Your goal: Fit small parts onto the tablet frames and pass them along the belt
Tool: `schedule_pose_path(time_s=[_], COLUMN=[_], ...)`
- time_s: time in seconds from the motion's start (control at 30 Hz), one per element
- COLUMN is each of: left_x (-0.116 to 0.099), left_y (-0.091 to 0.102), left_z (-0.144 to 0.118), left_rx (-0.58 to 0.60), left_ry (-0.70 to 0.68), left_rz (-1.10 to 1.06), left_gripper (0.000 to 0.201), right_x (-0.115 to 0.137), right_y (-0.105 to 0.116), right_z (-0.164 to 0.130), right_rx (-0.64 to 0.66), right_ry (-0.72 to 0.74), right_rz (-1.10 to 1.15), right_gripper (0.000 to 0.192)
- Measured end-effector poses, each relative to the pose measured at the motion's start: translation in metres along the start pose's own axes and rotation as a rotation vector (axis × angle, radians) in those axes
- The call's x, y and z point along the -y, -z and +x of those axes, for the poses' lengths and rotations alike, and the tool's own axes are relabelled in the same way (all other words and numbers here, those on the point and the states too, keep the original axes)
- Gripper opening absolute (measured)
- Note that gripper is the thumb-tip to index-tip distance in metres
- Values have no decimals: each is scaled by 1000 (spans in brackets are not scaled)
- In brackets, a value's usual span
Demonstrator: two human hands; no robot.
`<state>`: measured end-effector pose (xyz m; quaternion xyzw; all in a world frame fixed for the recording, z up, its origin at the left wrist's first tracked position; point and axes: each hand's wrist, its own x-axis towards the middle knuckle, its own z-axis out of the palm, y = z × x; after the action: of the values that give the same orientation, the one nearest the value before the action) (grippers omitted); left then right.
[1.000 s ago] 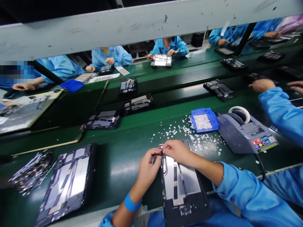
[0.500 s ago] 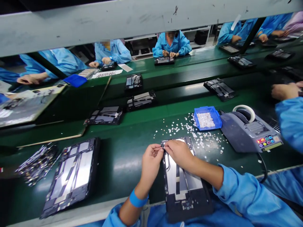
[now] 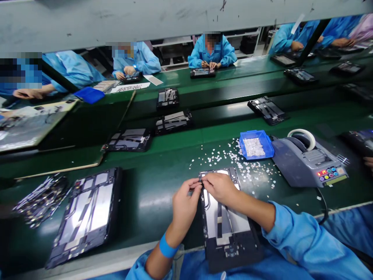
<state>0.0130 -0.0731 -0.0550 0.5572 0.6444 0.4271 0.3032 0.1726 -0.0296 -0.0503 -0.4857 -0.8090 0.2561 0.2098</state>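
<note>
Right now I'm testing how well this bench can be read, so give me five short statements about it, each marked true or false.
1. The left hand and right hand are near the far left corner of a tablet-like device. True.
2. The blue wristband is worn on the right. False: on the left.
3. A grey machine stands right of the tray of white pieces. True.
4. All white pieces lie inside the tray. False: many are scattered on the green surface.
5. Thin metallic parts lie piled left of both hands. True.

You have two opened devices (image 3: pixel 229 231) closest to you, one tape dispenser (image 3: pixel 294 165), one tape roll (image 3: pixel 311 140), one wristband (image 3: pixel 168 245).
</note>
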Motion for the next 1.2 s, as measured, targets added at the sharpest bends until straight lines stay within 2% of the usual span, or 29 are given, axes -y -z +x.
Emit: schedule_pose_path(time_s=[0.1,0.17,0.23,0.3,0.37,0.43,0.5,0.57,0.63,0.73,0.8,0.9,1.2], left_x=[0,2,6,10,12,12,10,6,3,0,-1,-2,2], left_y=[-5,-8,-11,-13,-15,-17,-18,-19,-20,-20,-20,-21,-19], left_z=[2,6,12,17,20,21,21,21,20,18,17,15,13], left_rx=[16,24,28,30,21,14,6,1,-4,-7,-13,-8,-8], left_ry=[85,157,222,271,299,308,298,271,246,228,218,202,64], left_rz=[-112,-239,-373,-470,-514,-518,-497,-470,-452,-434,-420,-400,-210], left_gripper=[22,24,27,29,31,31,31,31,29,28,28,27,28], right_x=[4,-3,-24,-56,-89,-108,-105,-81,-50,-15,-7,-8,-7], right_y=[1,16,46,87,124,144,137,107,69,23,9,4,13], right_z=[3,6,7,5,-1,-7,-12,-14,-12,-4,1,6,10], right_rx=[-10,-33,-107,-227,-290,-282,-260,-202,-84,15,52,80,91], right_ry=[-54,-96,-188,-385,-583,-599,-459,-241,-47,-4,-22,-26,42], right_rz=[-84,-157,-258,-417,-610,-719,-681,-502,-304,-197,-184,-178,-91], right_gripper=[13,14,18,22,28,27,24,21,20,19,19,19,17])
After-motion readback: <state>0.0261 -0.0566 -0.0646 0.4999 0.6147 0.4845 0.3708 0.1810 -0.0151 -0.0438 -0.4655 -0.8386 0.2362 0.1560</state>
